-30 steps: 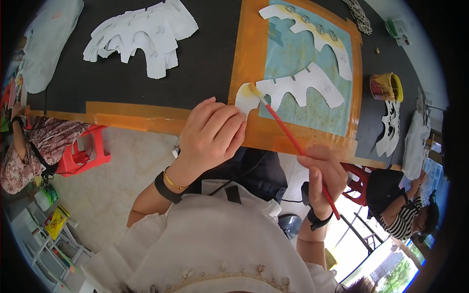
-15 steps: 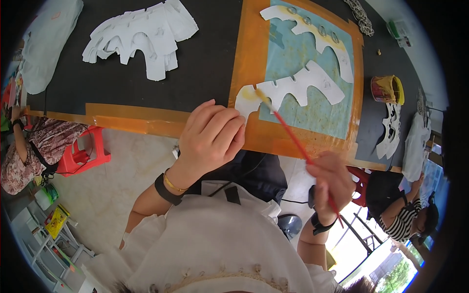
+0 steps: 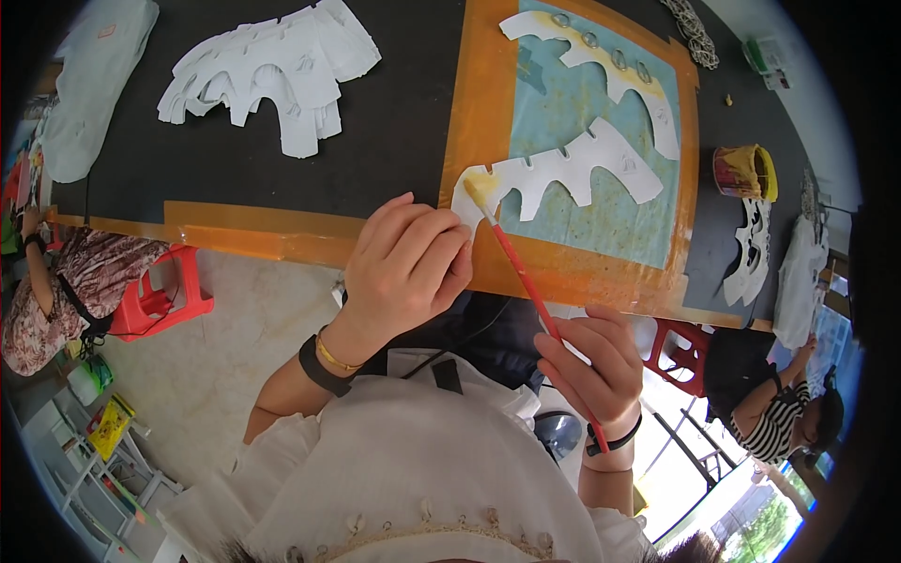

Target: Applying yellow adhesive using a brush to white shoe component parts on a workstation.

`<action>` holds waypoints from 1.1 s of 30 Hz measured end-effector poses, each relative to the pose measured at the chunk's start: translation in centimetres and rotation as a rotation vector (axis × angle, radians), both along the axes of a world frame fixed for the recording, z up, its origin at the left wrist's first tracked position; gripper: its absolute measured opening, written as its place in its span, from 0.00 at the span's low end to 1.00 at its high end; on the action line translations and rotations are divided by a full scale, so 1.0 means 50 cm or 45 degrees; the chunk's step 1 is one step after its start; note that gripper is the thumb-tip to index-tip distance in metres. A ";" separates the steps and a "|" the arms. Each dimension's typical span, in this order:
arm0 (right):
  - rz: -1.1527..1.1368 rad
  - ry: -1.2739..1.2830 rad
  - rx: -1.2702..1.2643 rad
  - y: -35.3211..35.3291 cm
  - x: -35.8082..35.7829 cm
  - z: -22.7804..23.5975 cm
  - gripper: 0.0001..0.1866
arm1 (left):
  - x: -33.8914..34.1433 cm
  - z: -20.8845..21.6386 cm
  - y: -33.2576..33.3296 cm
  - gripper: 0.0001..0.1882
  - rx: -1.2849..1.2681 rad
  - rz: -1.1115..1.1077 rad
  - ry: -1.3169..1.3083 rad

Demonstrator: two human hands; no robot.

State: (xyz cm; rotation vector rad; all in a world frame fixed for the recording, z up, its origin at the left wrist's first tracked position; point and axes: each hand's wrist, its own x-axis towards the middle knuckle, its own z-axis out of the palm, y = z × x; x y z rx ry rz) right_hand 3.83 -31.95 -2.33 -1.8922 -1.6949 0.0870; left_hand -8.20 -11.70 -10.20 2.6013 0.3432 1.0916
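My right hand (image 3: 601,371) is closed round a red-handled paintbrush (image 3: 526,277). Its bristles touch the left end of a white arched, notched cut-out sheet (image 3: 563,174), where a yellowish smear of glue-like liquid shows. With bent fingers held together, my left hand (image 3: 408,267) pins that sheet's lower left tip at the table edge; the thumb is partly hidden. The sheet lies partly on a pale blue mat (image 3: 601,230) bordered by orange tape. Farther back on the mat is a second arched cut-out sheet (image 3: 619,84) with yellow smears and several clear oval pieces on it.
A stack of white cut-outs (image 3: 267,80) lies on the black table (image 3: 399,122) at the left. At the right stand a yellow-stained tub (image 3: 741,174) and more cut-outs (image 3: 748,253). White plastic bags lie at both ends. Two people sit nearby, left and right.
The brush tip has moved left and slightly down across the sheet's end. My right hand has shifted left and a little toward me. My left hand stays in place.
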 end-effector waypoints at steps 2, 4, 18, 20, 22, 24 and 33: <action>0.003 0.008 -0.021 0.005 -0.001 -0.006 0.17 | -0.001 -0.003 -0.004 0.06 0.001 0.000 -0.003; 0.004 0.017 -0.042 0.005 -0.002 -0.012 0.17 | -0.001 -0.003 -0.005 0.06 0.002 -0.001 -0.007; -0.609 0.865 0.493 -0.121 0.097 -0.062 0.23 | 0.011 0.008 0.002 0.06 -0.058 -0.051 0.032; -0.849 1.488 0.857 -0.115 0.119 -0.067 0.28 | 0.003 0.011 0.002 0.06 -0.044 -0.055 0.054; -0.688 1.779 0.967 -0.128 0.149 -0.066 0.26 | -0.003 0.007 0.000 0.07 -0.040 -0.031 0.109; -0.636 1.746 1.044 -0.133 0.159 -0.064 0.24 | -0.002 0.012 0.001 0.07 0.020 -0.014 0.131; -0.508 1.700 1.250 -0.114 0.140 -0.022 0.13 | -0.003 0.010 -0.012 0.06 -0.048 -0.037 0.153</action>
